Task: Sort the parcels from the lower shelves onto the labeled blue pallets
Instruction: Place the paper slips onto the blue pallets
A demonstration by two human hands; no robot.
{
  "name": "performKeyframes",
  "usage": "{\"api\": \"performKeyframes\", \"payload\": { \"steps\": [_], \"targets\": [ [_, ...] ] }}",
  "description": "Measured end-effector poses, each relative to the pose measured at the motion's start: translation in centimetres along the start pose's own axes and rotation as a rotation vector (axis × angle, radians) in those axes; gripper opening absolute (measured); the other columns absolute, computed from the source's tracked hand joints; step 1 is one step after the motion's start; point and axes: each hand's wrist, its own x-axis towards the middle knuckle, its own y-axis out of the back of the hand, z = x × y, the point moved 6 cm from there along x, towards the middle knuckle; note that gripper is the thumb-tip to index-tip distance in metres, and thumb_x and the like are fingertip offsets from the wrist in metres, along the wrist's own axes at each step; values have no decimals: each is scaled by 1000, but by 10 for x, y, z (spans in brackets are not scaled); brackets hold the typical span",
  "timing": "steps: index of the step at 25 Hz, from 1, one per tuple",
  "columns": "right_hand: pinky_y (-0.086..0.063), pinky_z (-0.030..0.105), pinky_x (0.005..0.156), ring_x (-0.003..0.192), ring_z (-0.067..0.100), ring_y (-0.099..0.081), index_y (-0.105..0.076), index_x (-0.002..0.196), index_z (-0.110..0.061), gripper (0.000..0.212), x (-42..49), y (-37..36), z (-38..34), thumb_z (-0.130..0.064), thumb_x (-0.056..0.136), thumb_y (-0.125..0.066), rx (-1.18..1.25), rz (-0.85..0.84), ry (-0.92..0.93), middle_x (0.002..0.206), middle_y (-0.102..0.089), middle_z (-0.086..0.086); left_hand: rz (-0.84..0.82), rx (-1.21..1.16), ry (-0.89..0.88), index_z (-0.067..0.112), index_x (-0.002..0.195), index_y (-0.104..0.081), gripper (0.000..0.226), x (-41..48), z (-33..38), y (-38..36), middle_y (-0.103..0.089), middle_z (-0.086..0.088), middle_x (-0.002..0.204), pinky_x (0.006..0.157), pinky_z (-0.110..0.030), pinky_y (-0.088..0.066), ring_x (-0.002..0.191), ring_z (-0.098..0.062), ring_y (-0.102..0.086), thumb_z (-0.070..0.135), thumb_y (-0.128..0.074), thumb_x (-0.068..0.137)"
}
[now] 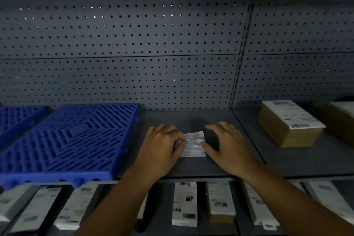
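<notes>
A dark parcel [193, 144] with a white label lies on the grey shelf [182, 118], just right of the blue pallet [72, 140]. The left grip [161, 145] curls its fingers onto the parcel's left end. The right grip [228, 145] arches over the right end, with its thumb at the label's near corner. A cardboard box [287, 126] sits further right. Labelled parcels [184, 203] line the lower shelf, nearer.

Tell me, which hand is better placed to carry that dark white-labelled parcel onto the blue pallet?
Likely the left hand: it grips the dark white-labelled parcel on the side nearest the blue slatted plastic pallet; the right hand is farther.
</notes>
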Motion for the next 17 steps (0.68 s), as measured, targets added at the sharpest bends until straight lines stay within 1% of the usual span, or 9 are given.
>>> {"api": "performKeyframes", "payload": {
  "steps": [3,6,9,11,13,15,17],
  "targets": [
    [-31,37,111,135,20,-39,-47,146,-26,66,7,-5,5,-60,90,-58,4,-42,-59,144,-46,-1,27,-2,13,33,97,-71,13,0,-3,1,-68,16,103,90,-31,-42,100,-11,-58,41,-62,93],
    [-30,34,107,132,18,-40,-51,141,-26,64,13,-12,7,-62,88,-60,21,-92,-64,141,-46,-4,1,-10,29,34,98,-70,11,1,-8,-6,-66,16,103,92,-30,-40,102,-10,-57,40,-63,92],
    [-29,30,100,126,15,-44,-61,126,-32,48,15,-13,4,-58,86,-65,79,-107,-29,132,-50,-8,-10,-20,37,35,99,-70,12,0,-12,-13,-65,16,105,91,-26,-37,103,-9,-57,41,-63,91],
    [-27,28,97,123,14,-45,-63,114,-32,36,16,-13,4,-51,85,-71,144,-96,-32,128,-52,-9,-7,-21,48,35,99,-71,13,0,-12,-16,-65,16,104,89,-25,-35,102,-9,-58,41,-64,91],
    [-29,31,101,124,14,-45,-62,102,-34,26,17,-12,4,-46,83,-75,205,-89,-36,129,-53,-8,-8,-21,47,34,99,-71,13,0,-12,-17,-65,15,105,88,-26,-36,101,-10,-58,41,-64,91],
    [-31,39,109,127,14,-44,-61,90,-37,20,18,-13,5,-45,81,-77,244,-93,-31,132,-53,-8,-17,-14,47,35,101,-70,13,1,-12,-15,-64,15,107,90,-28,-37,103,-10,-58,41,-65,91],
    [-30,43,112,128,12,-44,-60,80,-41,18,18,-13,6,-45,80,-78,271,-97,-12,132,-54,-11,-24,-41,83,35,112,-64,22,0,-13,-15,-60,15,113,95,-27,-39,107,-8,-56,41,-66,90]
  ]
}}
